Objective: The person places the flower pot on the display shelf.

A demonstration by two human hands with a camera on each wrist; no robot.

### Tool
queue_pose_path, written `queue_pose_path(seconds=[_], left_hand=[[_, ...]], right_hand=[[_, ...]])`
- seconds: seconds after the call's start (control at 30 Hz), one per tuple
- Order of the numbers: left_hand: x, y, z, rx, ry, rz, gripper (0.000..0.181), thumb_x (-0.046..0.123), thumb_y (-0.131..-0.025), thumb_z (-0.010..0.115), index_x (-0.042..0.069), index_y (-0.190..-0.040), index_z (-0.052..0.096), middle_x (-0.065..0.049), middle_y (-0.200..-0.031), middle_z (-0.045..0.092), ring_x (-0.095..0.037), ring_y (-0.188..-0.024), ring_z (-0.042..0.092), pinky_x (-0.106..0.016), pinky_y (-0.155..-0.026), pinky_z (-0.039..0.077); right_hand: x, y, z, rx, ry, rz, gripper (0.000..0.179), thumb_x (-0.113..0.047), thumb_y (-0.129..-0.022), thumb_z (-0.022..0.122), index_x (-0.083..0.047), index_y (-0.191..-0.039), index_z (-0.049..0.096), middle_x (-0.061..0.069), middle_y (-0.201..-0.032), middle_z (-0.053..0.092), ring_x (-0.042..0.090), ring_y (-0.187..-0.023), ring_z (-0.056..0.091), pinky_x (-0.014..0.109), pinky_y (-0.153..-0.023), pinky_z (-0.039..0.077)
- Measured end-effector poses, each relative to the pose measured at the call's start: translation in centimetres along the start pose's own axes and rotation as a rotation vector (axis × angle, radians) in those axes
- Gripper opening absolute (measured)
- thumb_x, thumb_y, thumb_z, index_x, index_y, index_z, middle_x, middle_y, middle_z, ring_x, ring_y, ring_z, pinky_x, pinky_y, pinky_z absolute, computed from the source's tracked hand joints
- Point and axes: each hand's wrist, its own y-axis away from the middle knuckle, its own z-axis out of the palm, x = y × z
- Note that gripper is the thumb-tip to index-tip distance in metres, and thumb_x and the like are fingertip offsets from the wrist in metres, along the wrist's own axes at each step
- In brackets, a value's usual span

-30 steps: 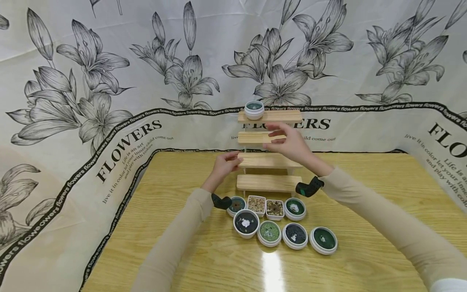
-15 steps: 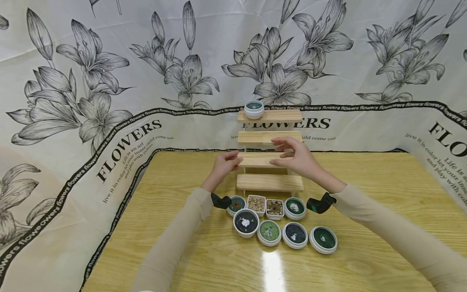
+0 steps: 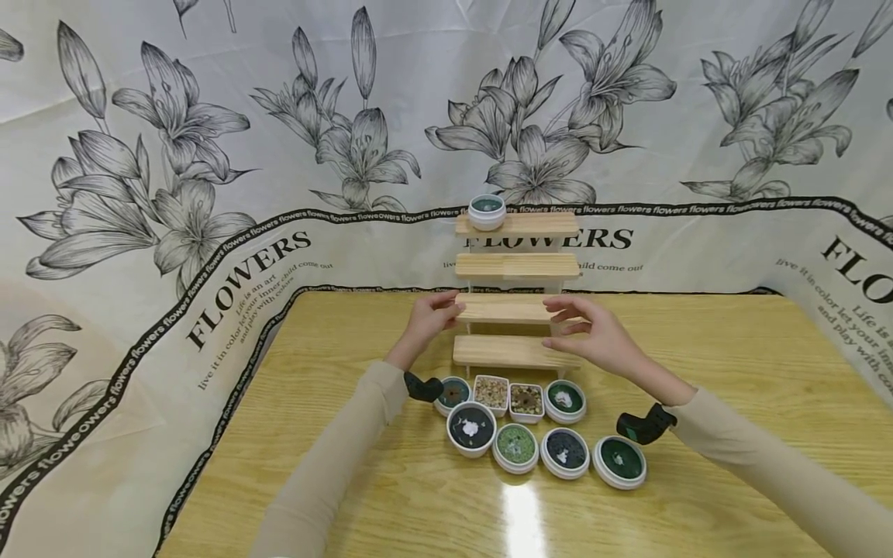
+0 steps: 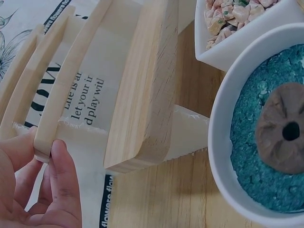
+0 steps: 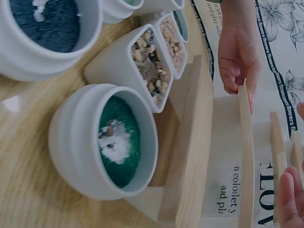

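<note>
Pale wood made up the stand (image 3: 518,264), its four boards stepped back toward the flowered cloth (image 3: 391,256), with one white pot (image 3: 487,215) at the left end of the top board. The left hand (image 3: 425,319) pinched the left end of the second board up (image 3: 504,308); the right hand (image 3: 598,335), thumb and fingers well parted and holding nothing that showed, was by the right ends of the lower two boards, and whether it touched either could not be told. Steadying or adjusting the stand seemed the step in hand. To my eye, the next move called for a firm left pinch and a level right grip, lest the white pot slide. Room was tight in front: a green pot (image 3: 565,397) and two square pots (image 3: 491,394) sat just before the bottom board (image 3: 509,351), and the right wrist camera (image 3: 647,425) was near the outermost pot (image 3: 620,463). Beyond the stand's right end, the counter (image 3: 739,349) offered open space, so sideways approaches looked easier.
</note>
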Motion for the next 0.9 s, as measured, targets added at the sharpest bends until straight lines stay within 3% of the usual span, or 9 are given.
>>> queue_pose_path(seconds=[0.17,0.37,0.53,0.67,0.9], left_hand=[[0.0,0.1,0.1,0.004,0.006,-0.002,0.044,0.013,-0.091,0.066,0.005,-0.134,0.057,-0.016,-0.12,0.058,-0.009,-0.081,0.06,-0.028,-0.078,0.06],[0.2,0.3,0.1,-0.01,0.016,-0.006,0.044,0.013,-0.092,0.066,0.005,-0.135,0.056,-0.018,-0.124,0.057,-0.01,-0.084,0.059,-0.043,-0.093,0.055],[0.0,0.2,0.2,0.007,0.011,-0.016,0.045,0.014,-0.092,0.066,0.006,-0.135,0.056,-0.017,-0.125,0.058,-0.01,-0.085,0.06,-0.029,-0.082,0.059],[0.0,0.2,0.2,0.005,0.008,-0.02,0.045,0.014,-0.092,0.066,0.006,-0.135,0.056,-0.017,-0.126,0.058,-0.01,-0.085,0.06,-0.019,-0.072,0.058],[0.0,0.2,0.2,0.005,0.006,-0.008,0.045,0.014,-0.092,0.066,0.005,-0.135,0.055,-0.018,-0.124,0.059,-0.008,-0.082,0.06,-0.024,-0.076,0.059]], right_hand=[[0.6,1.5,-0.7,0.0,0.009,-0.003,0.053,-0.011,-0.08,0.079,-0.002,-0.127,0.057,0.017,-0.122,0.061,0.005,-0.098,0.059,0.018,-0.082,0.055],[1.5,3.1,-1.6,-0.014,0.035,-0.011,0.054,-0.008,-0.078,0.079,-0.002,-0.127,0.057,0.011,-0.11,0.063,0.007,-0.093,0.061,0.021,-0.078,0.057],[2.8,4.3,-2.4,-0.034,0.023,-0.043,0.053,-0.004,-0.077,0.079,0.0,-0.126,0.057,0.004,-0.106,0.064,0.005,-0.091,0.061,0.022,-0.075,0.058],[3.7,5.2,-3.0,-0.073,-0.005,-0.08,0.053,0.0,-0.076,0.078,0.004,-0.124,0.056,-0.015,-0.104,0.061,0.005,-0.091,0.061,0.022,-0.074,0.058],[5.4,6.2,-3.8,-0.196,-0.076,-0.117,0.06,0.003,-0.076,0.077,0.01,-0.128,0.049,-0.004,-0.108,0.062,0.007,-0.095,0.062,0.025,-0.075,0.058]])
